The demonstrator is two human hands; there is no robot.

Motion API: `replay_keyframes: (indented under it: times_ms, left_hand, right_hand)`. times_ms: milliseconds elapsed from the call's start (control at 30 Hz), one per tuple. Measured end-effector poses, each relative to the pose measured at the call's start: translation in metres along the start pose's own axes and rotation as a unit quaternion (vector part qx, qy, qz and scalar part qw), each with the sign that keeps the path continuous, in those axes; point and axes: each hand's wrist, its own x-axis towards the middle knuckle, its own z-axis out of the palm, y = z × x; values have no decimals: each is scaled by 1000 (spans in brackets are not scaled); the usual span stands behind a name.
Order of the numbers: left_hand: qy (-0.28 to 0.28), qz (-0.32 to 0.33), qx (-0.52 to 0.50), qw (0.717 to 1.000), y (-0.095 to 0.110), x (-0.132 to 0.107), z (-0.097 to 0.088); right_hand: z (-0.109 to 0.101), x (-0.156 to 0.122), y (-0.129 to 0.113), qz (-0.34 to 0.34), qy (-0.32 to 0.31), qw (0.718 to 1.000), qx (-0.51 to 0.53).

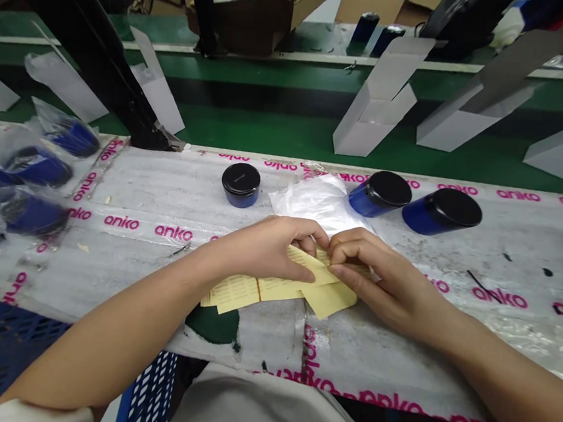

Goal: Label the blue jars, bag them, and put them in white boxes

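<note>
Yellow sheets of paper [234, 292] with rows of small print lie under and between my hands, a thin brown band crossing them. My left hand [275, 248] curls over the sheets, thumb pressed on top. At their right end, my right hand [375, 272] pinches a sheet's edge, its fingertips almost touching my left ones. Just beyond lie a crumpled white plastic bag [310, 202] and a short blue cup with a black lid [241, 184]. Two blue cylinders with black tops, a nearer one [439, 211] and a farther one [378, 194], stand beyond my right hand.
Blue containers in clear bags [31, 167] crowd the left side. Open white boxes [367, 121] stand along the green conveyor [252, 102] behind the table. A black post [106, 69] rises at the back left. A blue crate [145, 400] sits below the table's near edge.
</note>
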Motion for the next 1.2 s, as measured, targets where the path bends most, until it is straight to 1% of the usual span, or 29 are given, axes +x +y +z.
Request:
replay_keyframes:
  times_ms: [133,267,467,567,667,800,1000,1100,1133,1200]
  left_hand:
    - [15,8,21,1000,0,0,4]
    - [22,11,-10,1000,2,-1,6]
    - [44,-2,-9,999,4,-1,11]
    - [44,3,-3,999,5,-2,11]
    - [43,5,-3,999,6,-3,11]
    - [54,-3,-12,998,7,-2,14]
    - [68,6,-23,997,5,0,18]
    - [69,-1,-18,997,6,0,20]
    - [72,-2,-13,997,6,1,20]
    - [84,-2,2,996,7,0,22]
  right_hand:
    - [-1,2,-5,30,11,999,18]
    - [-2,4,-7,59,2,997,46]
    - [0,4,-7,73,2,997,38]
    - [3,2,-5,68,7,997,27]
    - [5,1,-3,48,23,999,11]
    - [5,1,-4,28,27,999,-8]
    - [7,1,-7,30,30,999,-20]
    - [11,0,-6,26,33,999,-25]
    - [12,-1,-6,16,39,998,-36]
    - [13,-3,-5,-28,60,995,-81]
